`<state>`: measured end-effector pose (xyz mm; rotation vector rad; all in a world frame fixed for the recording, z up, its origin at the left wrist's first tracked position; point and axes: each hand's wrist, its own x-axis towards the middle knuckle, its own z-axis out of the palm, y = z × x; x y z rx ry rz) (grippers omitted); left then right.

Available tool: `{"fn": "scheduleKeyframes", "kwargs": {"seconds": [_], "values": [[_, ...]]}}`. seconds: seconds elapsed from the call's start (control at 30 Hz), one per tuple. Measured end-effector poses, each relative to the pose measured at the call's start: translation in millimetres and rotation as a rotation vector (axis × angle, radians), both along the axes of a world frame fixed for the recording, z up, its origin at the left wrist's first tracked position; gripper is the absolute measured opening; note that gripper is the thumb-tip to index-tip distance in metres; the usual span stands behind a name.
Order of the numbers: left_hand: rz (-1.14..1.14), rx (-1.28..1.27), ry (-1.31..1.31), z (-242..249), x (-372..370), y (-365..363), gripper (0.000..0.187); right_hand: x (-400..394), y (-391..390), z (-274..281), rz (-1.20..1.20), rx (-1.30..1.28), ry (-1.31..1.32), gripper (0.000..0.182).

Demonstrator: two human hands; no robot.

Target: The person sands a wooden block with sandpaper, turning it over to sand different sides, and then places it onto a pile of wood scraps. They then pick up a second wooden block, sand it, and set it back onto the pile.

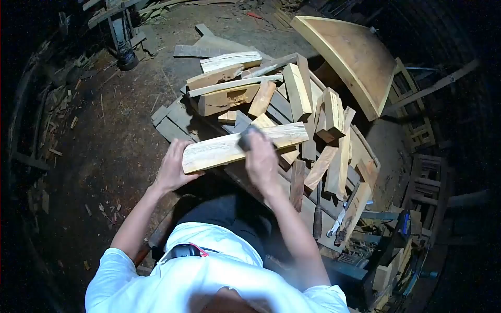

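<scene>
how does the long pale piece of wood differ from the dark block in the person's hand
The long pale piece of wood is much longer than the small dark block. The wood is pale with dark streaks; the block looks nearly black. The left hand holds the wood by one end, while the right hand holds the block over its upper face. Both are hand-held.

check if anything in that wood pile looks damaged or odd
One block in the pile, beyond the board in the left hand, looks damaged: a rough, pitted hollow breaks its otherwise flat side.
</scene>
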<state>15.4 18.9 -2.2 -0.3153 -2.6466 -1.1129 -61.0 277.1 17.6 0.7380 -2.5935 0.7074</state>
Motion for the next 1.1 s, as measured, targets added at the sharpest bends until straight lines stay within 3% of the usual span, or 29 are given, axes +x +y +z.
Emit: {"fn": "scheduleKeyframes", "kwargs": {"seconds": [0.03, 0.1, 0.13, 0.17, 0.27, 0.3, 0.4, 0.47, 0.5, 0.57, 0.63, 0.7, 0.73, 0.83, 0.9, 0.97, 1.03, 1.1], "values": [[-0.006, -0.053, -0.033, 6, 2, 2, 0.081, 10, -7, -4, 0.098, 0.02, 0.114, 0.037], [-0.011, -0.107, -0.074, 8, 6, 0, 0.084, 2, 7, -2, 0.051, -0.041, -0.088, 0.037], [-0.025, -0.149, -0.086, 7, 6, -1, 0.085, -16, 22, -4, 0.016, -0.04, 0.0, 0.035], [-0.041, -0.19, -0.096, 5, 7, -2, 0.087, -23, 33, 16, -0.148, -0.056, -0.164, 0.034], [-0.106, -0.026, -0.075, -4, -1, -5, 0.083, -68, 104, -13, -0.44, -0.052, -0.082, 0.037], [-0.098, -0.026, -0.07, 0, -3, -7, 0.083, -75, 116, -4, -0.587, 0.059, -0.278, 0.039], [-0.121, 0.131, -0.123, 11, -9, -7, 0.073, -63, 139, 8, -0.531, -0.187, -0.281, 0.035], [-0.137, 0.424, -0.344, 7, -5, -7, 0.064, -55, 141, 2, -0.506, -0.241, -0.194, 0.034], [-0.134, 0.424, -0.352, 9, -5, -7, 0.064, -53, 137, 5, -0.506, -0.239, -0.202, 0.034], [-0.126, 0.657, -0.641, 15, -6, -7, 0.059, -46, 125, 14, -0.365, -0.251, -0.197, 0.036], [-0.101, 0.693, -0.666, -1, -10, -7, 0.062, -55, 119, 1, -0.315, -0.246, -0.179, 0.033], [-0.026, 0.985, -0.684, 9, -15, -1, 0.064, -65, 103, -13, -0.377, 0.031, 0.125, 0.031], [-0.007, 1.017, -0.72, 14, -17, -1, 0.064, -62, 85, -8, -0.319, -0.023, 0.058, 0.031], [-0.074, 0.918, -0.585, -1, -23, -9, 0.064, -19, 14, 16, -0.057, -0.013, -0.01, 0.038], [-0.097, 0.943, -0.657, 1, -24, -14, 0.068, 13, -25, 22, 0.149, -0.097, -0.006, 0.039], [-0.227, 0.769, -0.492, -10, -21, -20, 0.072, 26, -36, 19, 0.237, -0.042, 0.026, 0.042], [-0.203, 0.668, -0.429, 0, -19, -16, 0.07, 2, -11, 17, 0.183, -0.055, -0.005, 0.044], [-0.138, 0.546, -0.388, 2, -21, -13, 0.064, -31, 34, 14, -0.057, -0.006, 0.044, 0.043]]}}
